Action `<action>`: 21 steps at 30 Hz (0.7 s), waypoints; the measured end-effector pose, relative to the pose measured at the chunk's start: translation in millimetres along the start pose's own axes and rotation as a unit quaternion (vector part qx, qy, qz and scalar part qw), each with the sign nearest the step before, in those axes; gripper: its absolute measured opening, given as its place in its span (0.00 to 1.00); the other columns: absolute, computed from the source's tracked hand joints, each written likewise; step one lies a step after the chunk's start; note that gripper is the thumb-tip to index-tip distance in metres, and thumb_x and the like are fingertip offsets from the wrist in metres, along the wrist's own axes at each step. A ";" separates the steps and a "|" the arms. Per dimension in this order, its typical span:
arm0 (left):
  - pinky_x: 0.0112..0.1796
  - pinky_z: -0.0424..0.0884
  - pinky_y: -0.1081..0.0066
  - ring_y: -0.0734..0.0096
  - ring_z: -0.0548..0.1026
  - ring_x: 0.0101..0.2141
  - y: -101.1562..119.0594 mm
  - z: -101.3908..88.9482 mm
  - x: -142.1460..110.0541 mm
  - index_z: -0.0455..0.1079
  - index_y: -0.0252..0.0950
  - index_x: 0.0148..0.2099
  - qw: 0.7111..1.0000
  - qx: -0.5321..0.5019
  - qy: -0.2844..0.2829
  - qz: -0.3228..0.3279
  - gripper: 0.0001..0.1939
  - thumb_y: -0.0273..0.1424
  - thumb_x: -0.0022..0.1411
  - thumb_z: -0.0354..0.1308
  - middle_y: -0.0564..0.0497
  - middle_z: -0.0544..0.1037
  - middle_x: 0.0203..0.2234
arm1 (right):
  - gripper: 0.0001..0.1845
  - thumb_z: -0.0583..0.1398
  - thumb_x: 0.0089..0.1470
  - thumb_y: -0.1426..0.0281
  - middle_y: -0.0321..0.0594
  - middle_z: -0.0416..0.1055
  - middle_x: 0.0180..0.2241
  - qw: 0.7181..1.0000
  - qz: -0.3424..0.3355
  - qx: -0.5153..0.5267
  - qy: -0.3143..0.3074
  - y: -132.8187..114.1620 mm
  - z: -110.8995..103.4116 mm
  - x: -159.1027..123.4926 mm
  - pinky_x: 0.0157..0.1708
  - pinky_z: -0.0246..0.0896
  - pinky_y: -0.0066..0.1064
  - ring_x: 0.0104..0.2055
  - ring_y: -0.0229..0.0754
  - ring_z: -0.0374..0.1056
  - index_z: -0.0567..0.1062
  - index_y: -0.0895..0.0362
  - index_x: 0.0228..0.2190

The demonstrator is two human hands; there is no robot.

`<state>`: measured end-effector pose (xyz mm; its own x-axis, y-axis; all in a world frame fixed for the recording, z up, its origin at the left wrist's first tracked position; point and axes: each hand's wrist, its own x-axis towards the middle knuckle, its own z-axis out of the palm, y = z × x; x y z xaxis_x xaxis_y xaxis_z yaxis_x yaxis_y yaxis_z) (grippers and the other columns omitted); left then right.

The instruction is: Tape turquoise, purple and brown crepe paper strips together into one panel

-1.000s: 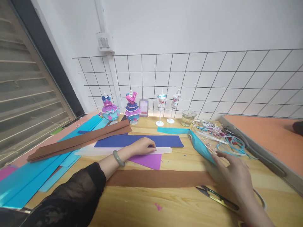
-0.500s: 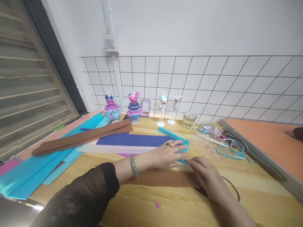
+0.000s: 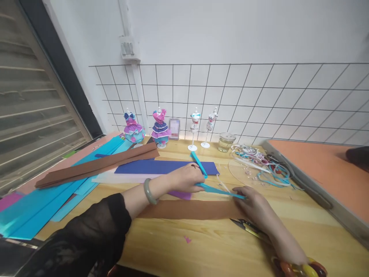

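A narrow folded strip of blue crepe paper (image 3: 219,191) stretches between my two hands. My left hand (image 3: 186,177), with a green bangle at the wrist, is closed on the strip, and one end sticks up past its fingers. My right hand (image 3: 252,204) pinches the other end. Below them a brown paper strip (image 3: 184,210) lies flat on the wooden table (image 3: 173,252). Scissors (image 3: 250,229) lie partly under my right forearm, their yellow and orange handles at the bottom edge. Behind my left hand is a dark blue paper strip (image 3: 161,167).
Folded brown paper (image 3: 95,165) and blue sheets (image 3: 57,196) lie at left. Several small dress forms stand at the back, such as one in a pink dress (image 3: 160,129). A glass jar (image 3: 226,143), tangled ribbons (image 3: 259,159) and an orange-lined tray (image 3: 317,169) are at right.
My left hand has shifted left, drawing the blue strip out taut from my right hand. More of the scissors now shows, and the view has shifted slightly.
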<state>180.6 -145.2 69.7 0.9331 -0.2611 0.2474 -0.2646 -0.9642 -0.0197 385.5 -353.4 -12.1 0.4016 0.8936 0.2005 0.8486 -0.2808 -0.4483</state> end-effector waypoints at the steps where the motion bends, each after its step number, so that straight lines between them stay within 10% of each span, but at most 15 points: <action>1: 0.44 0.62 0.68 0.71 0.69 0.30 -1.9 -5.4 -4.3 0.67 0.36 0.27 1.000 -0.009 0.008 -0.015 0.12 0.36 0.61 0.54 0.52 0.73 0.23 | 0.17 0.55 0.48 0.64 0.45 0.73 0.40 1.000 0.016 0.002 0.005 2.5 -0.2 -0.2 0.42 0.61 0.38 0.42 0.48 0.68 0.74 0.55 0.40; 11: 0.37 0.61 0.73 0.73 0.67 0.29 -11.7 -24.4 -27.2 0.70 0.36 0.30 0.993 -0.026 0.005 -0.118 0.10 0.33 0.62 0.54 0.54 0.71 0.22 | 0.20 0.55 0.48 0.63 0.44 0.73 0.40 0.993 0.088 0.069 -0.031 29.9 5.2 -3.9 0.40 0.63 0.35 0.40 0.45 0.69 0.73 0.56 0.42; 21: 0.51 0.57 0.63 0.71 0.69 0.33 5.5 -18.8 -46.1 0.68 0.37 0.29 0.992 0.115 0.043 0.006 0.13 0.24 0.63 0.46 0.53 0.72 0.22 | 0.15 0.52 0.49 0.63 0.44 0.72 0.36 0.995 0.100 0.006 -0.001 33.1 -1.1 -3.0 0.39 0.60 0.35 0.38 0.44 0.68 0.77 0.55 0.32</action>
<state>131.5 -137.6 76.4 0.9033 -0.2775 0.3273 -0.2037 -0.9486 -0.2421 412.7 -365.8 -26.6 0.5611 0.8212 0.1040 0.7476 -0.4487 -0.4897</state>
